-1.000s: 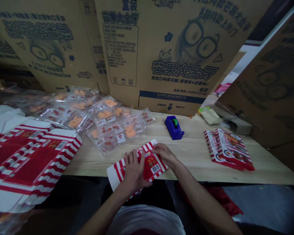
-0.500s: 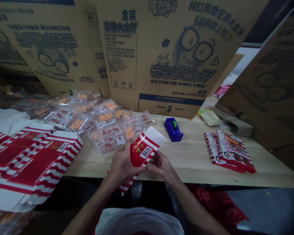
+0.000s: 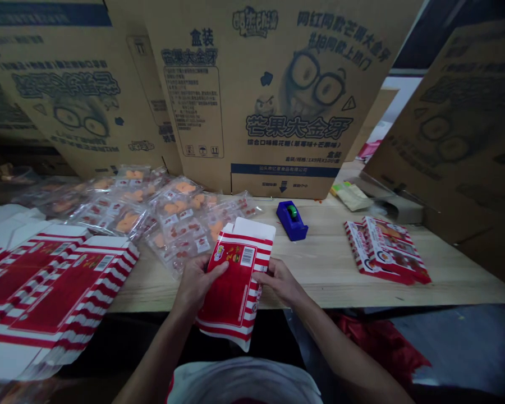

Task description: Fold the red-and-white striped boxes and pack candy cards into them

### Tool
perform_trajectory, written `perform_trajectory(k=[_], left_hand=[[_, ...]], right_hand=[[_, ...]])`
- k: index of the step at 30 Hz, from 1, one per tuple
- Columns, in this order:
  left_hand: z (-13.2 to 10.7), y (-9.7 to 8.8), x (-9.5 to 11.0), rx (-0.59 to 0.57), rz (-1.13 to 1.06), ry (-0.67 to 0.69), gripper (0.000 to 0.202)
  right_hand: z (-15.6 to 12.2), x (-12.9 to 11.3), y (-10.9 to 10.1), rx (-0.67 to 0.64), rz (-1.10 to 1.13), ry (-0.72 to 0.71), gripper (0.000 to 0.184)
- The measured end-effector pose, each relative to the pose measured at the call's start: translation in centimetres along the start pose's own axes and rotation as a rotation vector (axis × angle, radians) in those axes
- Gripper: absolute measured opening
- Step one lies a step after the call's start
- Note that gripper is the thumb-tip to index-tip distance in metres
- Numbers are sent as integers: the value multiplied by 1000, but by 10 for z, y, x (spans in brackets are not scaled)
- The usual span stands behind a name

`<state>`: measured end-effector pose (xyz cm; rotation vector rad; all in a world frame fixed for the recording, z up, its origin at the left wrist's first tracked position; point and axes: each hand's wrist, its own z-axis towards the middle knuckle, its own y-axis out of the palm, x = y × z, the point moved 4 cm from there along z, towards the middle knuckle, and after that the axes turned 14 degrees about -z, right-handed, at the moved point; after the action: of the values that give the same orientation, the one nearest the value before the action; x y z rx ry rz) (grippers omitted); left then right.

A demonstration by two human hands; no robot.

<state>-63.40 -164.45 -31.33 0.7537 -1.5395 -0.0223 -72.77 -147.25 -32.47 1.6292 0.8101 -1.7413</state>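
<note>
A red-and-white striped carton (image 3: 231, 286) is held over the table's front edge, its white end flaps sticking up at the far end. My left hand (image 3: 196, 283) grips its left side, with the thumb pressed on the red panel. My right hand (image 3: 281, 280) pinches the striped right edge. Beyond the carton lie clear packets of orange and reddish pieces (image 3: 179, 224). A blue tape dispenser (image 3: 292, 220) with green tape stands just past my right hand. To the left are stacks of flat striped cartons (image 3: 65, 286).
Two filled striped boxes (image 3: 387, 249) lie on the table (image 3: 315, 280) at right. Large printed cardboard boxes (image 3: 261, 101) wall off the back, and another cardboard box (image 3: 463, 129) rises at right. Yellow-green packaging (image 3: 351, 195) lies behind the filled boxes. Red crumpled material (image 3: 379, 348) is below the table.
The carton was bent and curled in both hands; now it is flatter, with its red panel facing up. My left hand has moved to its left edge. The view shifted slightly.
</note>
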Motion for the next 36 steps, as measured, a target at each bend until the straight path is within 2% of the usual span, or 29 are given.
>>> perform_trajectory(k=[3,7,9,12,14,18,21,23,26,30,33,36], left_hand=[[2,-5,-11,-31,-146,-26,37],[-3,-9,-28,-168,-84,-92,35],[-5,-11,-36,-133,-81,-84,33],[-6,-13,-41,-5,-115,-1,32],[-6,-13,-43,31,-132,44,31],[-14,-11,-56,-83,-85,-24,30],[-24,-13,-66,-104,-96,-79,33],[-26,-15,-66,-113,-81,-81,34],[-17,-15,-49,-146,2,2,33],[1,-18,-28,-37,-86,173,31],[4,-20,-37,22,-112,183,27],[-5,-22,-51,-15,-96,187,32]], right_hand=[[4,2,-13,29,30,27,31],[10,3,-30,83,83,86,31],[14,4,-33,69,47,90,31],[20,8,-35,76,-92,57,29],[26,9,-37,103,-171,23,28],[34,10,-46,209,-161,-25,30],[38,14,-51,271,-147,-26,32],[37,19,-51,278,-143,-10,33],[30,31,-41,218,-112,51,34],[11,47,-16,61,-33,134,34],[-3,58,-5,-4,-1,152,35],[-8,61,-8,49,-63,108,38]])
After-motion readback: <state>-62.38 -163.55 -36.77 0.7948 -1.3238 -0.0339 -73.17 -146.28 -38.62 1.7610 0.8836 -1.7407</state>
